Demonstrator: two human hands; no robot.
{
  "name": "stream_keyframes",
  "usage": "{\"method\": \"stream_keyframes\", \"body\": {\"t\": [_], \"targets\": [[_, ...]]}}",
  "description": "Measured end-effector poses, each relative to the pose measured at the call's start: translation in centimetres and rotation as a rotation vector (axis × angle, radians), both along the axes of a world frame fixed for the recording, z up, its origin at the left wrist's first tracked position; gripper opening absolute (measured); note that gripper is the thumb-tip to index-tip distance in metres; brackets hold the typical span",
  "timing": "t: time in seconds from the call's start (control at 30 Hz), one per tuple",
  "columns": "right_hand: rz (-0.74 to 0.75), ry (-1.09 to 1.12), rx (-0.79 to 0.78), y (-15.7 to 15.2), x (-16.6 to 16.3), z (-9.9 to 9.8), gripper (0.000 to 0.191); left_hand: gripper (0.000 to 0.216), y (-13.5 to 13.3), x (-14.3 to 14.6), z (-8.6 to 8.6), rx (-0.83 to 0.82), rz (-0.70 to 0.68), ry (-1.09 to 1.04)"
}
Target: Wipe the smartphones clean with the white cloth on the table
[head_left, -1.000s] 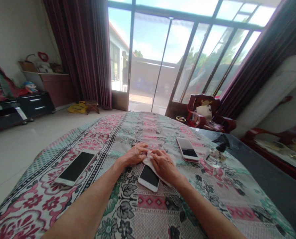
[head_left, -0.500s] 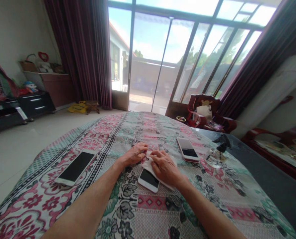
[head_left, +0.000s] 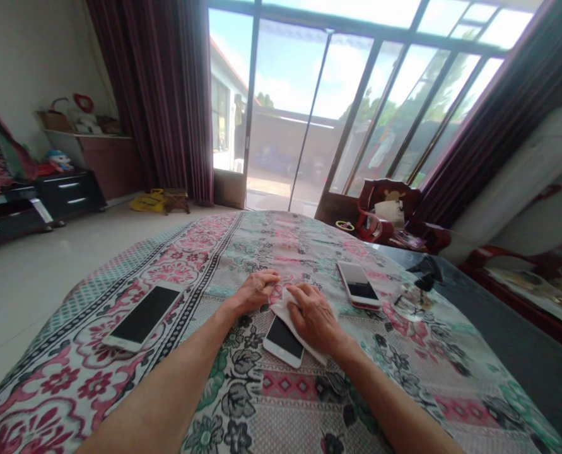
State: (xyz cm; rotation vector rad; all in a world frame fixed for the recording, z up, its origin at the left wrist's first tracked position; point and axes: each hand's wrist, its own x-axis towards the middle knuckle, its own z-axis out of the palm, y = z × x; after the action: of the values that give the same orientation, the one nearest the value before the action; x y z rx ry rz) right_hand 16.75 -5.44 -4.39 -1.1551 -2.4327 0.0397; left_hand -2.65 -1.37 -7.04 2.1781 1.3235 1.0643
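Observation:
On the patterned cloth a white phone point(head_left: 281, 345) lies face up, its far part covered by a white wipe point(head_left: 319, 357). My right hand point(head_left: 315, 318) presses the wipe down on the screen, fingers bent over it. Just beyond the phone's far left corner, my left hand point(head_left: 257, 290) rests low, fingers stretched to the right and slightly bent. Whether its thumb touches the phone is hidden. A second white phone point(head_left: 143, 318) lies to the left, dark screen up. Another phone point(head_left: 359, 284), apparently atop a reddish one or case, lies to the right.
The patterned tablecloth point(head_left: 304, 429) covers the table. At its right stands a clear glass bowl point(head_left: 410, 306) with a dark object above it. A dark tabletop point(head_left: 493, 328) shows beyond. Carved wooden chairs point(head_left: 389, 202) stand near the glass doors point(head_left: 290, 151).
My right hand and the wipe have shifted slightly, opening a gap to my left hand's fingertips. A little more of the phone's screen shows. The other phones stay put.

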Motion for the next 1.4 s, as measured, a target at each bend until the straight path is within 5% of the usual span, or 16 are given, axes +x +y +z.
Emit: {"method": "stream_keyframes", "body": {"t": [0.33,0.6,1.1,1.4], "targets": [[-0.024,-0.146,-0.045,-1.1,-0.1,1.0,0.036,0.034,0.1,0.0,-0.2,-0.005,0.047,0.001],[-0.185,-0.161,-0.056,-0.1,-0.7,0.4,0.035,0.034,0.1,0.1,-0.2,0.051,0.024,0.046],[0.043,-0.141,-0.031,-3.5,-1.3,1.3,0.026,0.034,0.0,0.1,-0.2,0.031,0.031,0.061],[-0.126,-0.119,-0.027,-1.1,-1.2,0.6,0.026,0.032,0.0,-0.2,-0.1,-0.003,0.02,0.068]]}}
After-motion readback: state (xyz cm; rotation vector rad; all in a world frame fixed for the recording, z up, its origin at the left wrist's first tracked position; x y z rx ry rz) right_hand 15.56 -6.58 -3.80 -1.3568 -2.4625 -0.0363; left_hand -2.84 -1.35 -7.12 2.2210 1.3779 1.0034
